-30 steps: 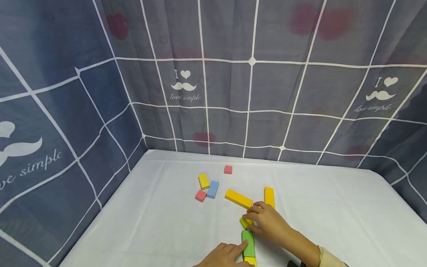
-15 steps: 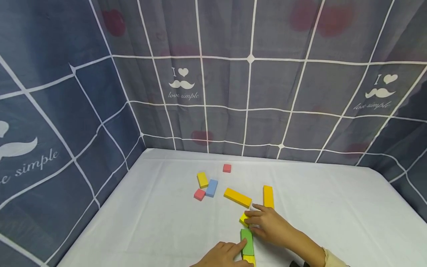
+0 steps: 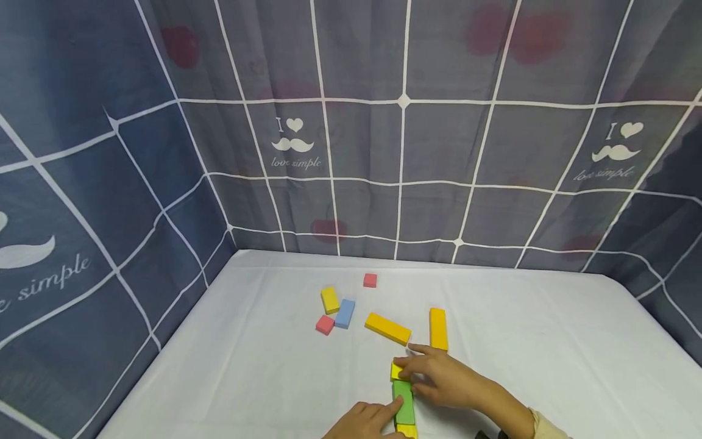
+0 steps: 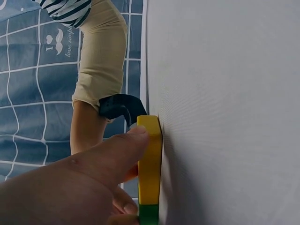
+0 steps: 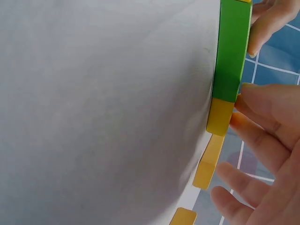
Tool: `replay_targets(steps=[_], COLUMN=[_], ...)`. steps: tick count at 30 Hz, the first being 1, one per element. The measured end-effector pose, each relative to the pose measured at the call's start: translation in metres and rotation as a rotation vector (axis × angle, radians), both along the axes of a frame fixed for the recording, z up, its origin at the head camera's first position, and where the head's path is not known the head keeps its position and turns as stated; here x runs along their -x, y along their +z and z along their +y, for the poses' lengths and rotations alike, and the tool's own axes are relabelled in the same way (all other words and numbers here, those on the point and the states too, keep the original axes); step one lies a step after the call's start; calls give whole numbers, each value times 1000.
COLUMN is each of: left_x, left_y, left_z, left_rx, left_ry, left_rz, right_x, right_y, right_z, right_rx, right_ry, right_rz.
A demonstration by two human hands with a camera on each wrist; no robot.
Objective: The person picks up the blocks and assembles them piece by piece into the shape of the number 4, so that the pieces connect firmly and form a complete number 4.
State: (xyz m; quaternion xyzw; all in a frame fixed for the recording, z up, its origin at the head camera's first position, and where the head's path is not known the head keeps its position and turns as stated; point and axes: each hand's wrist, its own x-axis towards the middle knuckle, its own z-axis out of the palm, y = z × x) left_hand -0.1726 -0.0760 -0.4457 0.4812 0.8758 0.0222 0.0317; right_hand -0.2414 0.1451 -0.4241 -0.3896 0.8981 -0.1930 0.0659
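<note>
- Left hand, bottom centre of head view: index finger straight, tip on the green block. Left wrist view: thumb flat against the side of the lower yellow block. Fingers touch and press; not wrapped round either block.
- Right hand, right of the row: fingers apart and slightly bent, fingertips on the upper yellow block. Thumb near the joint with the green block. Cannot tell whether thumb and fingers pinch.
- Row, lower centre of head view: upper yellow block, green block and lower yellow block lie end to end, touching at both joints. Lower end cut off by frame edge.
- White table bears all the blocks.
- Slanted bar, yellow: above and left of right hand, its lower right end near the fingers.
- Upright bar, yellow: directly above right hand in the frame.
- Left of centre, a close cluster: small yellow block, blue block, red block. Contact among them unclear.
- Red cube: above the cluster, apart from it.
- Curtain, grey-blue with white grid: fills upper frame and left side.
</note>
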Motion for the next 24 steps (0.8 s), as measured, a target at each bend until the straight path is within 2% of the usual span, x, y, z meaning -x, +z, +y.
replay_targets(steps=[7, 11, 15, 18, 22, 24], left_x=[0, 0, 2, 6, 10, 12], left_y=[0, -2, -1, 0, 0, -2], left_z=[1, 3, 5, 8, 16, 23], left_rx=[-11, -24, -4, 40, 72, 68], left_ry=[14, 43, 105, 125, 195, 313], left_rz=[-17, -45, -133, -171, -232, -326], right_x=[2, 2, 3, 4, 4, 5], right_y=[1, 0, -1, -1, 0, -1], right_z=[2, 3, 4, 4, 6, 7], right_rx=[6, 13, 14, 11, 12, 12], right_ry=[12, 21, 28, 28, 31, 30], right_rz=[-31, -37, -47, -58, -70, -72])
